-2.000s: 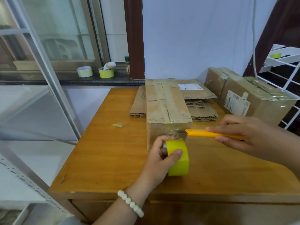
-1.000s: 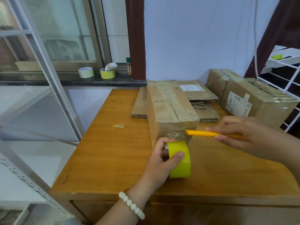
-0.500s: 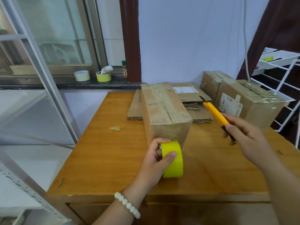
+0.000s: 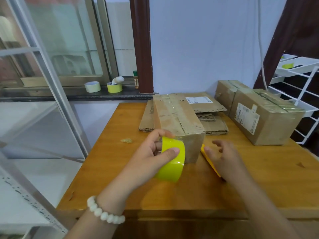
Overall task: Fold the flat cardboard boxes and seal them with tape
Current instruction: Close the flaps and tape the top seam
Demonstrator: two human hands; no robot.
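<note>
Left grip (image 4: 151,157): thumb and fingers curled round the yellow tape roll (image 4: 172,161), which is held on edge at the near end of the box.
Box (image 4: 177,118): taped along its top, at 12 o'clock from the roll.
Right grip (image 4: 222,156): fingers loosely spread, at 3 o'clock from the roll, over the yellow cutter (image 4: 211,165); contact unclear.
Flat cardboard (image 4: 215,128): stacked behind the box, at 1 o'clock.
Sealed boxes (image 4: 262,118): two, at 2 o'clock on the surface (image 4: 112,169).
</note>
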